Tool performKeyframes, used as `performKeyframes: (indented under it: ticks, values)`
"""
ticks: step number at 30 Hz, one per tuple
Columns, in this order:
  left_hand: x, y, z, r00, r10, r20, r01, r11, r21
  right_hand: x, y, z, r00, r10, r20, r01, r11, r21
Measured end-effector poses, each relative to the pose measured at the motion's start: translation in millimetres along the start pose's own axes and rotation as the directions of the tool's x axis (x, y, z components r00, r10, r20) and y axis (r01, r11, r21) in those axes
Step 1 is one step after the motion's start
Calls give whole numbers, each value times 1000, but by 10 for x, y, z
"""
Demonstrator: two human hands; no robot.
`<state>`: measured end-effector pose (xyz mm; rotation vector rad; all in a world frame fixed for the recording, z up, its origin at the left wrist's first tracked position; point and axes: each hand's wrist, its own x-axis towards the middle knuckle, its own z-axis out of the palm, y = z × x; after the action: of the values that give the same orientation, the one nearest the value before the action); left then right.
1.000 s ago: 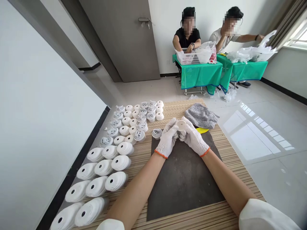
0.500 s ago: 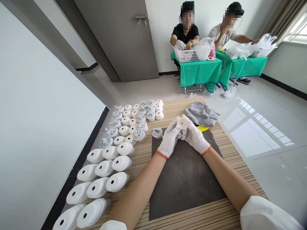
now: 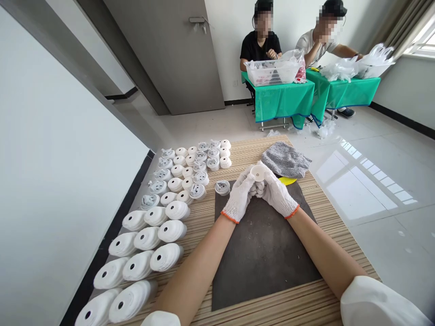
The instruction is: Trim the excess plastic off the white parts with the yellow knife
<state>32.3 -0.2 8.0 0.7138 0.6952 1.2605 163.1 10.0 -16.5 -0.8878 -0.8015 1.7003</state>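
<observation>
Much of the small white round piece (image 3: 258, 173) is hidden: only its top face and rim show above the gloved fingers, and its underside cannot be seen. A yellow object (image 3: 288, 182) at the far edge of the dark mat (image 3: 261, 258) is mostly covered by the right hand (image 3: 277, 195) and a grey cloth (image 3: 285, 160), so its shape is unclear. Left of the mat, the nearest of the white ribbed discs (image 3: 149, 237) are cut off by the lower frame edge. Far beyond the mat, two other people sit at green-draped tables (image 3: 285, 102); the contents of their white basket (image 3: 272, 72) are too small to tell.

The piece is a pale, shallow disc with a small hole near its centre, tilted slightly toward the camera. It is held just above the far end of the mat. The left hand (image 3: 239, 199) and right hand, both in white knit gloves with orange cuffs, are pressed together and closed around it from either side, with their knuckles touching.

A single white part with grey markings (image 3: 222, 187) sits at the mat's far left corner. Rows of similar small white parts (image 3: 192, 167) stand beyond it, to the left of the mat. All of these lie on a striped wooden table (image 3: 326, 217).
</observation>
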Motion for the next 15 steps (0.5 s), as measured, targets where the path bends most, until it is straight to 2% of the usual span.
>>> performKeyframes:
  ticks: [8, 15]
  values:
    - [-4, 5, -6, 996, -6, 85, 2, 999, 45, -4, -5, -7, 1000, -9, 9, 9, 1000, 11]
    - [-5, 21, -2, 1000, -17, 23, 17, 1000, 6, -6, -21, 32, 1000, 3, 14, -3, 1000, 11]
